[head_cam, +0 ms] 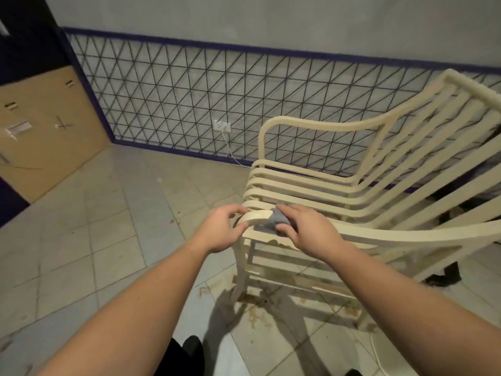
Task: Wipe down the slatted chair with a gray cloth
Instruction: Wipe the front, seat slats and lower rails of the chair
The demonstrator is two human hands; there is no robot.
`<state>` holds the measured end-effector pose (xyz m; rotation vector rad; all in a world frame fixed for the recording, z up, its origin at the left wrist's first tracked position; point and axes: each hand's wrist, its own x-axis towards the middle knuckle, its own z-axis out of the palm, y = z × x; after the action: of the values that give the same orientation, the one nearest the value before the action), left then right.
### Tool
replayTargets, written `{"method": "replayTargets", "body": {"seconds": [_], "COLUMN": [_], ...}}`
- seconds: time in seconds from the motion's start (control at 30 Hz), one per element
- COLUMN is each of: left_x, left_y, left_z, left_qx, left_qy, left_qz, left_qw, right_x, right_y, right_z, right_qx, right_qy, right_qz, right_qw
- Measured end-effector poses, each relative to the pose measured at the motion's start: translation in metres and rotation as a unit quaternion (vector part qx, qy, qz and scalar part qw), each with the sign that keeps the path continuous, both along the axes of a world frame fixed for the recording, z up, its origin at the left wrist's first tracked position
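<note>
A cream chair (360, 191) made of long slats stands on the tile floor (113, 240), close to a wall with a black criss-cross pattern (173, 93). The near arm of the chair curves down at its front end, and both hands are on that end. The left hand (221, 230) holds the rounded tip of the arm, with the thumb under it and the fingers curled over the top. The right hand (306, 230) is just beside it, a little farther back on the same arm. It presses a small gray cloth (278, 219) onto the arm, with the fingers bent over the cloth and the thumb at its near side. Only a bunched bit of the cloth shows between the two hands. The paint on the edge of the arm under the cloth is chipped. A white plug (222, 126) sits in the wall behind, with a white cord (230, 149) hanging down to the floor. There are brown stains (254, 316) on the tiles under the chair.
</note>
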<state>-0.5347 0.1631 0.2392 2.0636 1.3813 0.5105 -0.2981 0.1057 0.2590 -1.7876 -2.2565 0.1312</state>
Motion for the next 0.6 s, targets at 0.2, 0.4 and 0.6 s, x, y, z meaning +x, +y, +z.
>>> {"method": "replayTargets", "body": {"seconds": [0.2, 0.4, 0.6], "left_x": [-0.004, -0.006, -0.011], "left_y": [0.009, 0.011, 0.008], "left_z": [-0.007, -0.011, -0.006], "left_qx": [0.057, 0.055, 0.065], "left_qy": [0.031, 0.028, 0.043], "left_qz": [-0.033, -0.042, -0.081], "left_qw": [0.997, 0.997, 0.994], "right_x": [-0.011, -0.004, -0.019], "right_y": [-0.005, 0.008, -0.014], "right_z": [0.004, 0.027, 0.018], "right_qx": [0.152, 0.036, 0.012], "right_qy": [0.037, 0.073, 0.119], "right_qz": [0.206, 0.082, 0.139], "right_qw": [0.966, 0.993, 0.983]}}
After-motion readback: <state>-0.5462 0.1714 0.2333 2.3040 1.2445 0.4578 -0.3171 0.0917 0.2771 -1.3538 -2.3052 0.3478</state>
